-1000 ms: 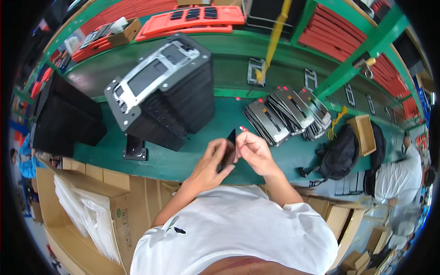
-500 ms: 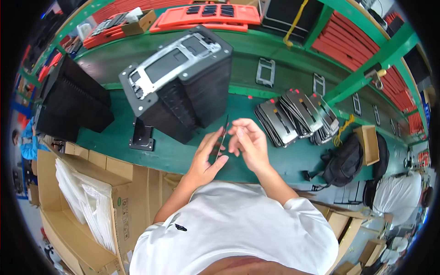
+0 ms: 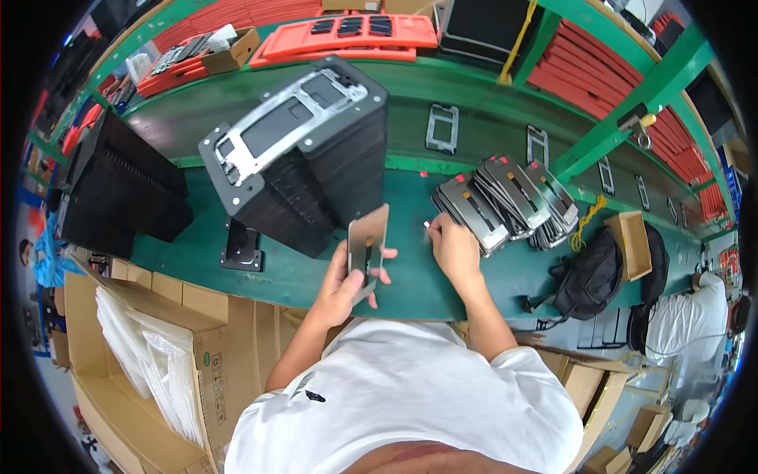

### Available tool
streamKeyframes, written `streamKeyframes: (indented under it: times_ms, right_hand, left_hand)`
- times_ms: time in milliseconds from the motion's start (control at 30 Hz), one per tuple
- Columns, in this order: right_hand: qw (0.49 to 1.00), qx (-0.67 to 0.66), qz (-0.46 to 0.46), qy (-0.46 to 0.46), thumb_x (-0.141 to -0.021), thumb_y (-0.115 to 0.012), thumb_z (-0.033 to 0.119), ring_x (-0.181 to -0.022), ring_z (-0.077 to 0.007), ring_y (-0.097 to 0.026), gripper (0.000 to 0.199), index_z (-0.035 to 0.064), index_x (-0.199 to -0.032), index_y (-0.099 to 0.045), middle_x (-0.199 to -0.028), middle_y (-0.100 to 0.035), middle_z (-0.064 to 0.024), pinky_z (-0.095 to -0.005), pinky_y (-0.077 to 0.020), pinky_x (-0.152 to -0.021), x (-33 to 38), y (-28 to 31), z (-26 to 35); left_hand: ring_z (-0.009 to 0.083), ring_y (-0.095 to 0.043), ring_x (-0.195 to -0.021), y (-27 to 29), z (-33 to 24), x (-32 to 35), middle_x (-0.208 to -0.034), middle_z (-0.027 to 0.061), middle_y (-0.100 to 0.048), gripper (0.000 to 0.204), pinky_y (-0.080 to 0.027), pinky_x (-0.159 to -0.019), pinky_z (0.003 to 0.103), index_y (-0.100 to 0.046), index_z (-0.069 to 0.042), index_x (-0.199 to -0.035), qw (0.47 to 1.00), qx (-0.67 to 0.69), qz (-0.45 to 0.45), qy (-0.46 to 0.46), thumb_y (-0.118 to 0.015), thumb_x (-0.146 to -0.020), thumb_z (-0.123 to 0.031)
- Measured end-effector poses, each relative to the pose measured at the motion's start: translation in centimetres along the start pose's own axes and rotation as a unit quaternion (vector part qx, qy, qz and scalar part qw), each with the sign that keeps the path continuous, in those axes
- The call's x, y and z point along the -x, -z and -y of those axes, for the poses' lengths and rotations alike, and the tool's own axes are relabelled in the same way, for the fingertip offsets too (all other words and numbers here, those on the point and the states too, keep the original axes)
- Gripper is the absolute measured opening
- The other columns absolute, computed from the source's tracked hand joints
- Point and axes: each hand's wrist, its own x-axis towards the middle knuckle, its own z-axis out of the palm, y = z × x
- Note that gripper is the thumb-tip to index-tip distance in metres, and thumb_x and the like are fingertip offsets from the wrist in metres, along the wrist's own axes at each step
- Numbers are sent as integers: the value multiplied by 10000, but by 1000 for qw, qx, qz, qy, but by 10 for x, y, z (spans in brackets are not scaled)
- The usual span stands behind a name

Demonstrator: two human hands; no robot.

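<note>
Green workbench (image 3: 410,276) in a factory hall, seen from above the worker; green shelf rails run across the background and red trays (image 3: 347,35) lie on the far ledge. Left hand (image 3: 347,284): fingers wrapped around the lower part of a flat metal plate (image 3: 368,246), which is held upright and slightly tilted above the bench, just in front of the tall stack of black trays (image 3: 316,158). The topmost tray of that stack carries a grey metal frame (image 3: 288,122). Right hand (image 3: 454,246): lifted just above the bench surface, thumb and forefinger pinched narrowly on a small pale object (image 3: 427,225) too small to identify; the hand is just beside the fanned pile of metal plates (image 3: 505,201) that leans to the right of it. The two hands are apart, with bare bench between them. A single black part (image 3: 241,246) lies flat on the bench to the left of the tall stack. A second dark stack (image 3: 122,189) stands at far left. Cardboard boxes (image 3: 158,347) with clear plastic liners stand below the bench edge. A black bag (image 3: 588,276) rests at the right end of the bench, near another person in white (image 3: 679,324).
</note>
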Motion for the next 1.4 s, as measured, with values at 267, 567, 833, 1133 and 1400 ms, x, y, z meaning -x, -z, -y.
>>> streamKeyframes:
  times_ms: [267,567,833,1133,1400]
  right_hand:
    - [886,-431,56,163,-962,-701,73,-573,-116,-671,242,20,-1195,-659,-716,-698,-25,-251,-496,-527,-3,65,85]
    - [668,-273,457,520,-933,-698,21,-562,-105,-662,255,-9,-1186,-708,-759,-724,-78,-248,-505,-522,-73,91,170]
    - [752,-562,-119,324,-1026,-555,117,-871,-159,-657,228,-46,-1136,-670,-1036,-701,-108,-302,-513,-795,-127,81,142]
    - [838,-413,-59,353,-960,-689,233,-1192,-216,-613,422,45,-1335,-644,-1308,-646,-91,-366,-472,-1015,-145,89,140]
    - [887,-282,31,363,-853,-815,214,-1243,-268,-598,569,130,-1389,-640,-1407,-591,-115,-385,-506,-970,-147,100,120]
  left_hand:
    - [253,-647,-1047,-11,-50,4,-1410,227,-559,820,-586,-658,345,-453,71,-1443,999,24,9,-27,-386,-1043,-642]
    - [238,-611,-1016,-23,-167,-7,-1217,198,-639,837,-538,-737,355,-605,96,-1304,927,-195,-82,-308,-405,-1025,-668]
    - [233,-615,-1115,1,-238,-44,-1255,163,-642,603,-514,-921,383,-597,-5,-1379,786,-510,-235,-260,-732,-926,-379]
    - [228,-617,-1121,3,-235,-98,-1206,162,-657,667,-484,-988,350,-536,-34,-1439,739,-630,-193,-137,-802,-869,-257]
    - [317,-640,-1112,-4,-234,-97,-1192,193,-683,790,-503,-969,399,-536,-42,-1434,725,-642,-206,-141,-875,-774,-314]
